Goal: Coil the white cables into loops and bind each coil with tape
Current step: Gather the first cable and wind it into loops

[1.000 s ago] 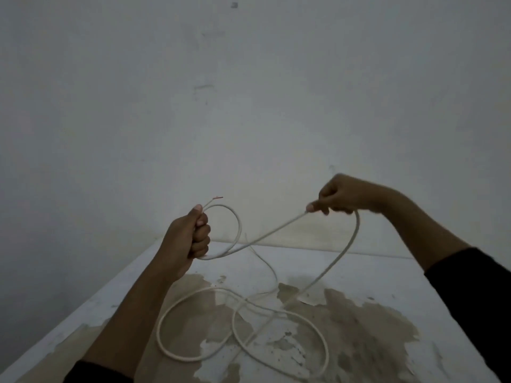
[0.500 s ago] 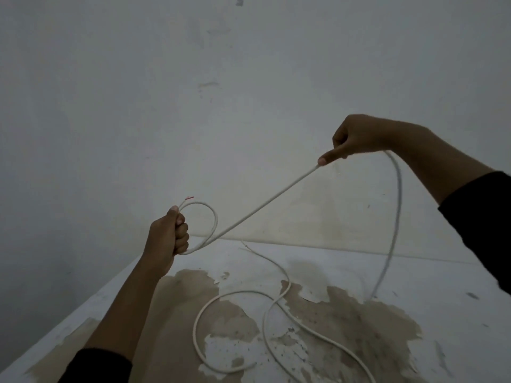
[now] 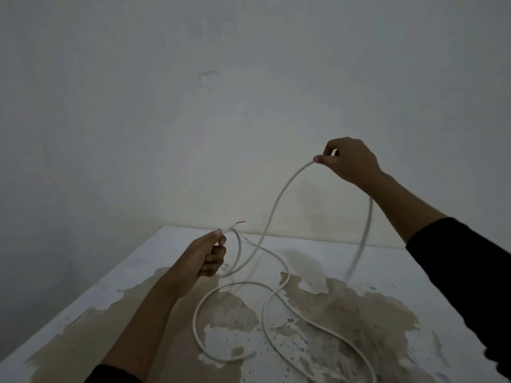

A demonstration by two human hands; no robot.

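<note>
1 white cable [image 3: 272,214], 2 hands: left hand [image 3: 206,257] grips its end, right hand [image 3: 349,158] pinches mid-length.

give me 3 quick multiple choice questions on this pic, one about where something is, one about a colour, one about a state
1. Where does most of the loose cable lie?
A. on the table
B. on the floor
C. on a wall hook

2. What colour is the wire tip by the left hand?
A. blue
B. red
C. green

3. What is the right hand doing?
A. resting flat on the table
B. hanging idle
C. pinching the cable, raised above the table

Answers:
1. A, its slack curves over the peeling table.
2. B, a short red end pokes out of the white sheath above the left hand's fingers.
3. C, its fingertips close on the cable, which droops from it on both sides.
</note>
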